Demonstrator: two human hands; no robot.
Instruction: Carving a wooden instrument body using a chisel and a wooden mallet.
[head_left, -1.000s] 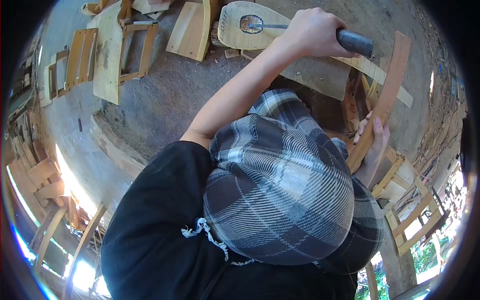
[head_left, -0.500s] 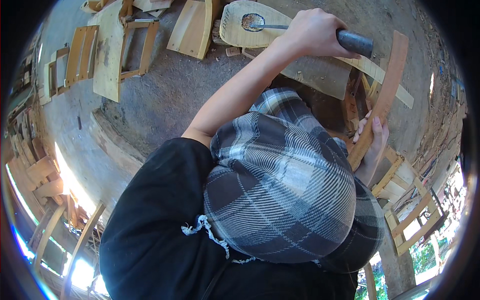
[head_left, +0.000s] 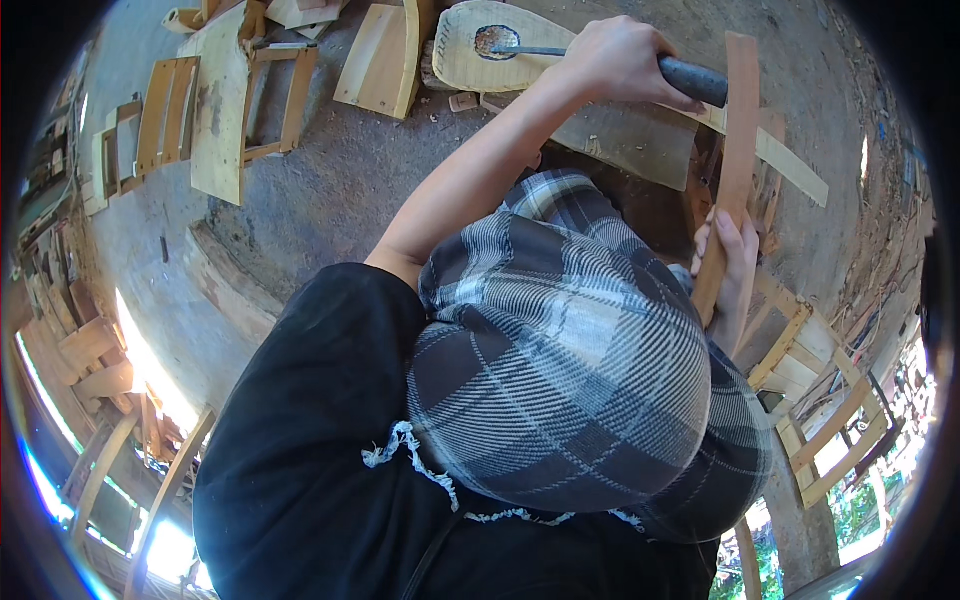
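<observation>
Curved brown wooden slat (head_left: 728,170) stands clasped in the right hand (head_left: 733,262); the left hand (head_left: 610,60) grips a black-handled metal tool (head_left: 640,66) above it.

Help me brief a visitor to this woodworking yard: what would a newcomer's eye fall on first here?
A grey plaid cap fills the centre, above a black shirt at lower left. At the top, the left hand grips a dark-handled metal tool whose tip reaches a paddle-shaped board. At right, the right hand holds a curved wooden slat.
</observation>
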